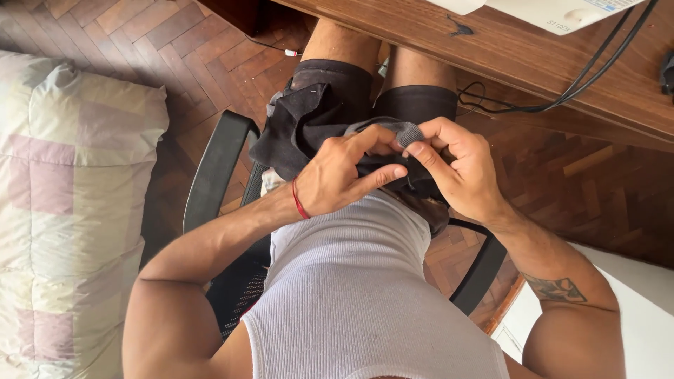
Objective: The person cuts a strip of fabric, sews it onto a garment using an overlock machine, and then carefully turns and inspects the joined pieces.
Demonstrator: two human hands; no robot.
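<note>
dark cloth (302, 123) | crumpled, ribbed grey edge | lying in lap, pinched at its edge

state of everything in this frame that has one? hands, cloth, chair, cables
left hand: pinching the dark garment
right hand: gripping the garment's ribbed grey edge
dark garment: crumpled, bunched on the lap
office chair: occupied
black cables: trailing loose over the wooden desk
quilt: spread flat
</note>
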